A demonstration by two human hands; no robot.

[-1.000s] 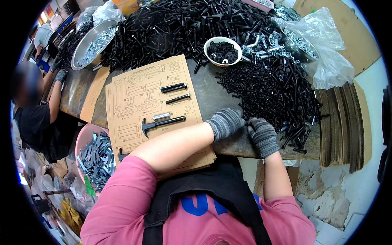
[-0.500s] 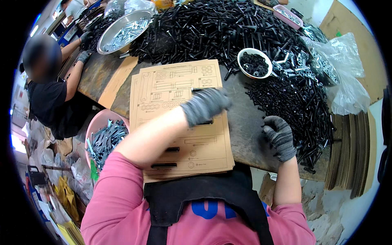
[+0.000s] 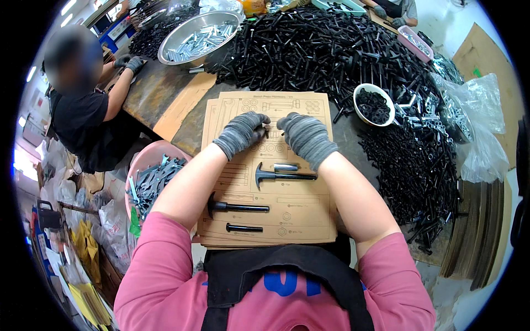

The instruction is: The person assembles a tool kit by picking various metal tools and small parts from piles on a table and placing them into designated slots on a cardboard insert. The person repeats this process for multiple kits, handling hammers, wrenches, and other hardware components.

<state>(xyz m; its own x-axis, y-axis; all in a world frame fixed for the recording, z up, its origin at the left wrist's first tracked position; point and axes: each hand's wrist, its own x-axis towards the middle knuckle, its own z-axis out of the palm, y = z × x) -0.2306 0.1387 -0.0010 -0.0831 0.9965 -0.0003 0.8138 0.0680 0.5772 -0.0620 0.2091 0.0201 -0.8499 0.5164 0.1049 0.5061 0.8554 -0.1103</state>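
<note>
A stack of brown cardboard sheets [image 3: 306,220] printed with outlines of hardware lies in front of me. Over its upper part are both my grey-gloved hands, close together with fingers curled. My left hand [image 3: 242,133] pinches near a small dark bit at the thumb, too small to name. My right hand [image 3: 309,138] has its fingertips together; what they hold is mostly hidden. Below them, a black T-shaped bolt [image 3: 287,176] lies beside a short silver rod [image 3: 286,167]. Lower left on the sheet rest a second black T-shaped bolt [image 3: 240,207] and a plain black bolt [image 3: 244,228].
A big heap of black bolts [image 3: 309,49] covers the far table, with small black screws [image 3: 414,171] at right. Around stand a white bowl of black nuts [image 3: 358,110], a steel bowl [image 3: 165,55] of silver bolts and a pink tub [image 3: 132,193] of wrenches. A co-worker [image 3: 83,118] sits left.
My right hand has moved from beside the small screws to the sheet. My left hand has drawn back left and up, uncovering the T-shaped bolts and the silver rod. The view has shifted slightly.
</note>
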